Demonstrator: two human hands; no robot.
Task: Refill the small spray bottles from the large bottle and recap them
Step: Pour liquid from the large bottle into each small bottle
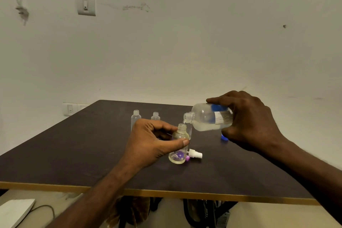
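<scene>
Now | right hand [253,122] grips tilted large bottle [211,117] | left hand [151,140] pinches flowered small bottle [179,144]

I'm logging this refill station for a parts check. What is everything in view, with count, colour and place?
Table: 1, dark top with tan edge, centre.
Large bottle: 1, clear with a white and blue label, tipped over the flowered bottle's mouth, in the right hand's grip.
Flowered bottle: 1, clear with purple flowers, uncapped, upright at table centre.
Empty bottles: 2 in plain sight, clear, uncapped, behind the left hand.
Spray head: 1, white, lying right of the flowered bottle.
Purple cap: 1, beside the flowered bottle's base.
Blue cap: 1, on the table under the right hand.
Wall switch: 1, white, upper left wall.
Left hand: pinches the flowered bottle.
Right hand: grips the large bottle.
</scene>
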